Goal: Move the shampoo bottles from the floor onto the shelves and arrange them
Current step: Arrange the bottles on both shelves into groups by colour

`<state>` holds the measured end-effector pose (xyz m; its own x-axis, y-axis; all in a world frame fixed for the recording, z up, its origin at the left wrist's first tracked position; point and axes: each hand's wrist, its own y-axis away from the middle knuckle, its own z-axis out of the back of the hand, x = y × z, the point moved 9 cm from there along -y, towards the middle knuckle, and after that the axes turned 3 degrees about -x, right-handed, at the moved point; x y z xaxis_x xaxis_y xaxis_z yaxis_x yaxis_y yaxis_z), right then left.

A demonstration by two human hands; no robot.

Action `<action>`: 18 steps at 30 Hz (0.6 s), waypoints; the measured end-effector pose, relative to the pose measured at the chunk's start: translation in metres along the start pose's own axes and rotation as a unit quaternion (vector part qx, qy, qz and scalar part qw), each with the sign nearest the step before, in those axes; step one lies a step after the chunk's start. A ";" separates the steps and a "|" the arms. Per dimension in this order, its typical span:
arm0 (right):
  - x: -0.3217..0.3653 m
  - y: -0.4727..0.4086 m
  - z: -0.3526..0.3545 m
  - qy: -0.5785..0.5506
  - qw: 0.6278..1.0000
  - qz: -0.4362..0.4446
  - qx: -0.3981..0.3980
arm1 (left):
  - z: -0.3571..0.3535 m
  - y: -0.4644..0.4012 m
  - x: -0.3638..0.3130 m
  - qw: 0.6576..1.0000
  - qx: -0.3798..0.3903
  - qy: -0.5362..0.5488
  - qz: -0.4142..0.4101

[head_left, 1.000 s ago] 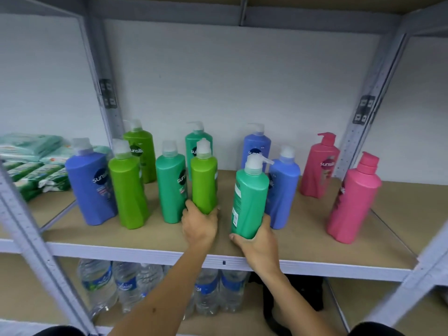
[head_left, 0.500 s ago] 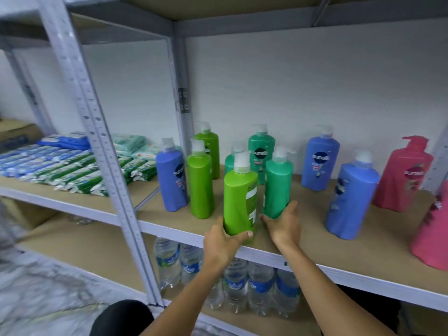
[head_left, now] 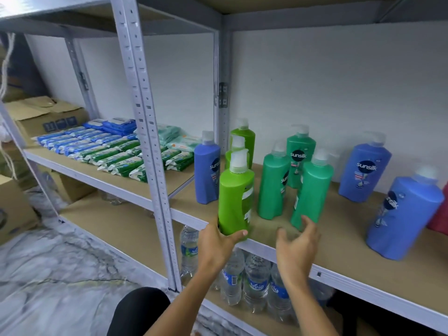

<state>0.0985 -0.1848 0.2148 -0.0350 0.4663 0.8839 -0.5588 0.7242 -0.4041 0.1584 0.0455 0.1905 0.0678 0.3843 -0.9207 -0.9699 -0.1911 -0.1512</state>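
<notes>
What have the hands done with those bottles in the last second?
The right hand has let go of the teal green bottle and now hovers open beside its base. The left hand still grips the lime green bottle and has drawn it to the front edge of the shelf. The other bottles stand as before, though the camera has swung left.

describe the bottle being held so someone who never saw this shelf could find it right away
Find the middle shelf with the shampoo bottles, right of the grey double post. At its front edge stands a lime bottle with a white cap. It is the one nearest the edge, ahead of two other lime bottles, and the only one the left hand grips at the base.
</notes>
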 end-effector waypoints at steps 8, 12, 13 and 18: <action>0.049 0.038 -0.122 -0.029 0.965 0.030 0.257 | 0.085 -0.046 0.032 0.996 -0.080 -0.004 0.024; 0.058 0.060 -0.180 0.013 0.937 0.043 0.346 | 0.107 -0.065 0.041 0.994 -0.097 -0.032 0.029; 0.060 0.063 -0.190 0.014 0.935 0.042 0.352 | 0.110 -0.069 0.042 0.994 -0.103 -0.035 0.029; 0.055 0.061 -0.233 -0.003 0.948 -0.001 0.318 | 0.118 -0.079 0.046 0.991 -0.120 -0.047 0.030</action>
<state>0.2561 0.0036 0.1842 -0.0361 0.4608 0.8868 -0.9456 0.2713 -0.1795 0.2109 0.1849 0.2023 -0.0211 0.4467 -0.8944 -0.8874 -0.4205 -0.1891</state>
